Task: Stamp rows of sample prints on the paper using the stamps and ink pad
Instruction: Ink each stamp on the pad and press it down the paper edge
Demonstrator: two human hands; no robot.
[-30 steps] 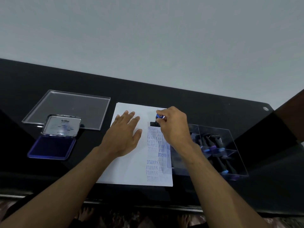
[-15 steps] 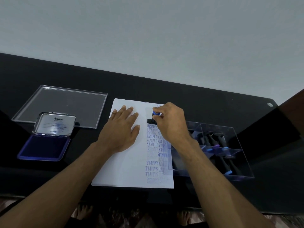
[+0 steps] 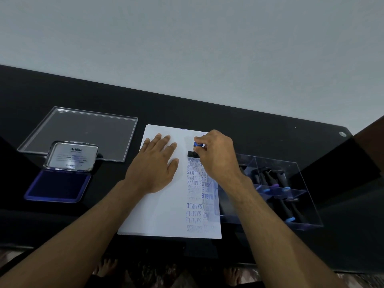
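Black worktop (image 3: 259,132) is carrying everything, running under a pale grey wall.

White paper (image 3: 162,215) is lying at the middle of the worktop, its right strip already filling with blue prints: AMENDED, SAMPLE, AIR and others too faint to read, some upside down.

Clear acrylic lid (image 3: 83,132) is sitting flat at far left. Clear acrylic box (image 3: 291,196) is sitting just right of the paper, touching or nearly touching its edge, and is holding several dark stamps (image 3: 272,179) with blue caps in its compartments.

Ink pad (image 3: 58,186) is lying open in front of the lid, blue pad facing up, its metal cover (image 3: 72,156) tilting back and reading Artline.

My left hand (image 3: 154,167) is resting palm down on the upper left of the paper, fingers straight and slightly spread, pressing the sheet flat.

My right hand (image 3: 216,156) is pinching the blue knob of one stamp (image 3: 193,153) between thumb and curled fingers; its black base is sitting on the paper at the top of the printed column, just beside my left hand.
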